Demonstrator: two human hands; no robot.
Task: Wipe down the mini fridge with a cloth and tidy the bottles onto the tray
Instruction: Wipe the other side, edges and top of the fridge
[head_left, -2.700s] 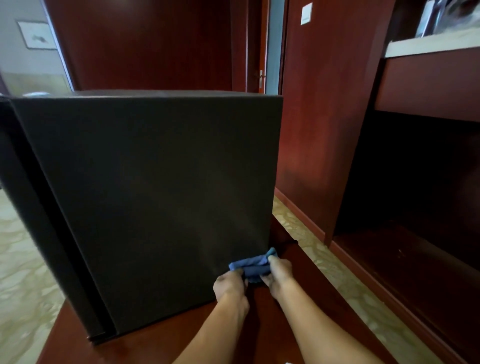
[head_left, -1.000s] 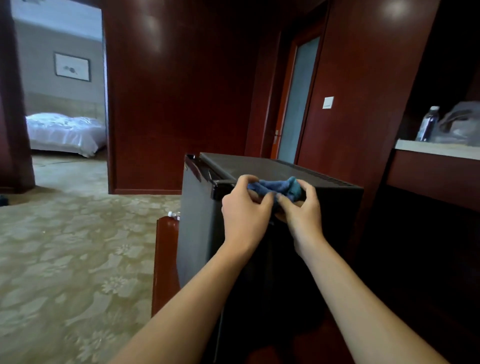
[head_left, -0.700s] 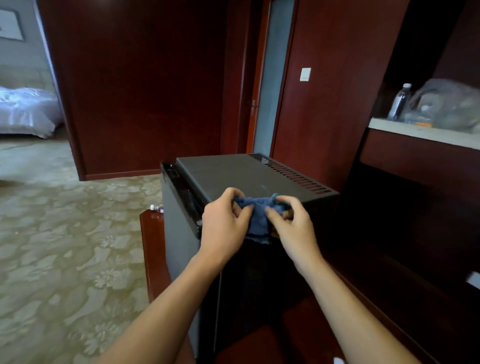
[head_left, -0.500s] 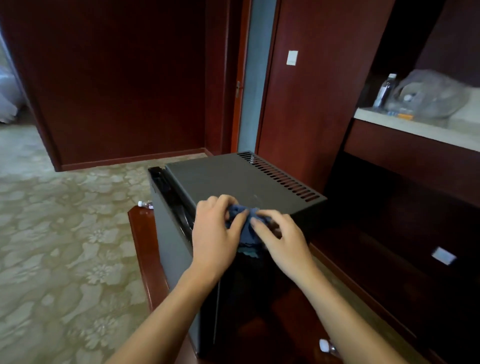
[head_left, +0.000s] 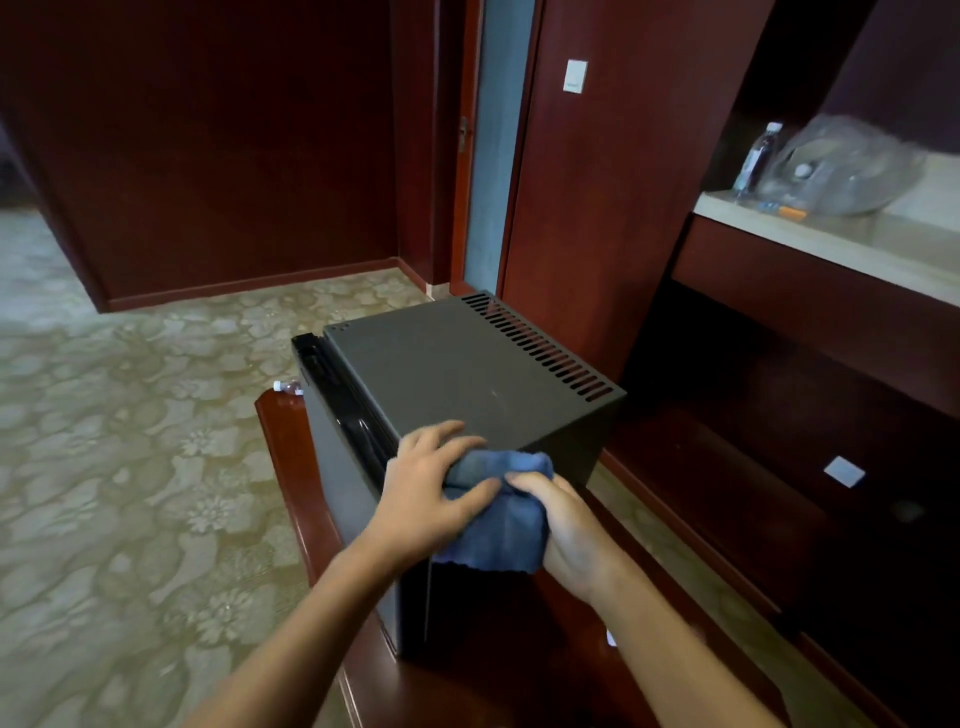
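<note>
Both hands, left hand (head_left: 423, 496) and right hand (head_left: 569, 527), grasp a soft, light blue cloth (head_left: 498, 512) bunched at the near top edge of the boxy mini fridge (head_left: 467, 384) on a table (head_left: 291, 467); gripping its folds suits wiping

head view | looks forward and down | close over mini fridge (head_left: 467, 379) top | single view

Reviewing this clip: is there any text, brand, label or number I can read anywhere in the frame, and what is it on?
No text can be read.
Bottle on the counter: label too blurred to read.
Wall switch plate: faint mark, illegible.
Mini fridge: no brand or lettering visible on the top or sides shown.
Blue cloth: no tag showing.
</note>
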